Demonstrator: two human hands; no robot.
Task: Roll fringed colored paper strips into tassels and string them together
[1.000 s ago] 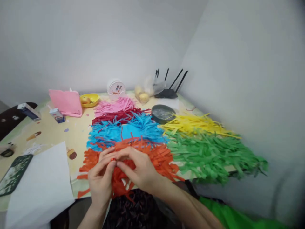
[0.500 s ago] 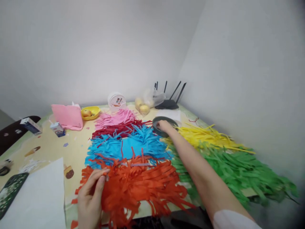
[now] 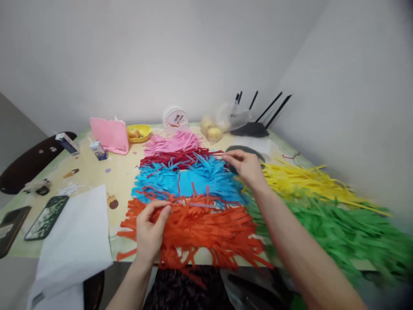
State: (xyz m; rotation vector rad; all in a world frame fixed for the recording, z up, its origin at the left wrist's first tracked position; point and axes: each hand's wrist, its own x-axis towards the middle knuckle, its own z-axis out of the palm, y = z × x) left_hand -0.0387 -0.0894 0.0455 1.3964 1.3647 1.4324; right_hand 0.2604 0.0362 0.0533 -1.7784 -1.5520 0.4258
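My left hand [image 3: 151, 224] is closed in a pinch at the left side of a heap of orange paper fringe [image 3: 206, 232]; what sits between its fingertips is too small to make out. Above the blue fringe [image 3: 193, 183], my right hand [image 3: 247, 165] pinches thumb and forefinger together, just in front of a dark round bowl [image 3: 248, 150]. Anything in that pinch is too small to name. A thin pale purple strip [image 3: 195, 205] lies across the upper edge of the orange fringe.
Dark red [image 3: 174, 158] and pink fringe [image 3: 176, 142] lie farther back. Yellow [image 3: 309, 183] and green fringe [image 3: 342, 228] spread at the right. A phone [image 3: 47, 217] and white paper [image 3: 77, 232] are left. A router [image 3: 251, 128] stands behind.
My right hand has come out of the dark bowl and back towards me, over the blue fringe. My left hand stays pinched at the orange fringe. The head view has shifted.
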